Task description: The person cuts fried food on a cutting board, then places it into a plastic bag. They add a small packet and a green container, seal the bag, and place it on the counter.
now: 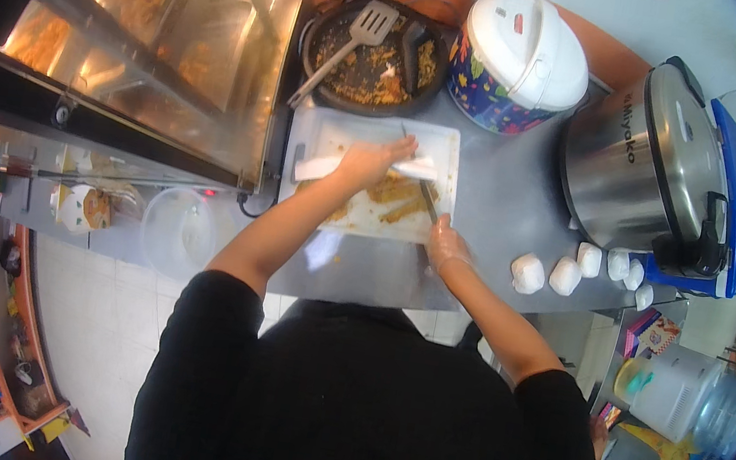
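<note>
My left hand [380, 161] lies with fingers stretched out and close together over a long white strip, perhaps folded paper [315, 168]. Whether it grips the strip cannot be made out. In my right hand [449, 244], closed near the right edge of the board, is a slim dark knife [428, 201] slanting up and left toward the left hand's fingers. Something like clear plastic covers that hand. Beneath both hands is a white cutting board [446, 142], smeared with brown-yellow food pieces [404, 212]. My left forearm hides part of it.
Behind the board sits a dark pan [377, 103] with food crumbs and a slotted spatula [370, 26]. A white-lidded rice container [523, 53] and a steel cooker [649, 163] stand right, near several white wrapped packets [564, 276]. A lit glass display case [159, 37] and clear bowl [178, 230] are left.
</note>
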`<move>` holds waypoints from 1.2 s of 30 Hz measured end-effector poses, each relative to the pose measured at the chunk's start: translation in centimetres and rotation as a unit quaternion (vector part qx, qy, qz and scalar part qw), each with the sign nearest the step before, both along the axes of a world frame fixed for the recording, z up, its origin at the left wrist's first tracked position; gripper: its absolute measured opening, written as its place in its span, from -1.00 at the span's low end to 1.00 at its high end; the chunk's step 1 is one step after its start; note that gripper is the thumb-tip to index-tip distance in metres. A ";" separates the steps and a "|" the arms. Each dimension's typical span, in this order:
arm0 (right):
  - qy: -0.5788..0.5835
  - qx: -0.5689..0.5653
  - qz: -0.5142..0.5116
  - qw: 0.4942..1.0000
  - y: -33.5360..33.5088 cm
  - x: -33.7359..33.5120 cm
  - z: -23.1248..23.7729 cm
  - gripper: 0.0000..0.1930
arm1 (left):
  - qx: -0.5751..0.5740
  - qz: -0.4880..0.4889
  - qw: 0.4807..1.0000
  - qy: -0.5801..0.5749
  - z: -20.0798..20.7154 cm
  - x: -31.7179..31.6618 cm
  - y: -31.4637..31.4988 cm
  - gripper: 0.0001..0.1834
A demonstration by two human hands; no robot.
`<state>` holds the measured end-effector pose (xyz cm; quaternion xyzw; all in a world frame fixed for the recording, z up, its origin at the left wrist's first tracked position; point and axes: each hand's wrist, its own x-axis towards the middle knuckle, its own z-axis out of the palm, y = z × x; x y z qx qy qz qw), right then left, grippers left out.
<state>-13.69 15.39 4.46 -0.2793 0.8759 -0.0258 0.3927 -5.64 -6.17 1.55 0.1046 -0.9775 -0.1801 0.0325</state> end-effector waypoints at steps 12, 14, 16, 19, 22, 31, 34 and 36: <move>0.058 -0.032 0.030 0.997 -1.3 3.3 -1.1 -0.66 | -0.071 0.027 0.996 0.037 0.3 4.1 -0.8 -0.29; 0.048 -0.051 0.023 0.997 -1.5 3.1 -1.1 -0.66 | -0.055 0.033 0.998 0.009 0.1 3.9 -1.2 -0.30; 0.096 -0.066 0.049 0.992 -1.2 2.8 -1.0 -0.67 | 0.044 0.042 0.998 -0.015 0.0 3.7 -1.8 -0.35; 0.117 -0.037 0.055 0.991 -0.9 3.0 -1.0 -0.67 | -0.089 0.005 0.995 -0.044 -0.4 4.4 -2.0 -0.34; 0.042 -0.050 0.038 0.997 -2.2 5.1 -1.6 -0.66 | -0.069 0.037 0.997 -0.009 -1.0 5.9 -1.9 -0.31; 0.036 0.009 0.076 0.996 -2.5 5.0 0.1 -0.64 | -0.086 0.026 0.996 -0.027 -1.1 7.8 -3.0 -0.36; 0.042 0.005 0.032 0.999 -3.3 7.5 -2.5 -0.65 | -0.076 0.087 0.993 -0.016 -1.4 9.3 -1.9 -0.35; 0.026 -0.047 -0.039 0.998 -3.6 8.6 -4.1 -0.41 | -0.074 0.111 0.991 -0.001 -1.0 9.7 -1.7 -0.33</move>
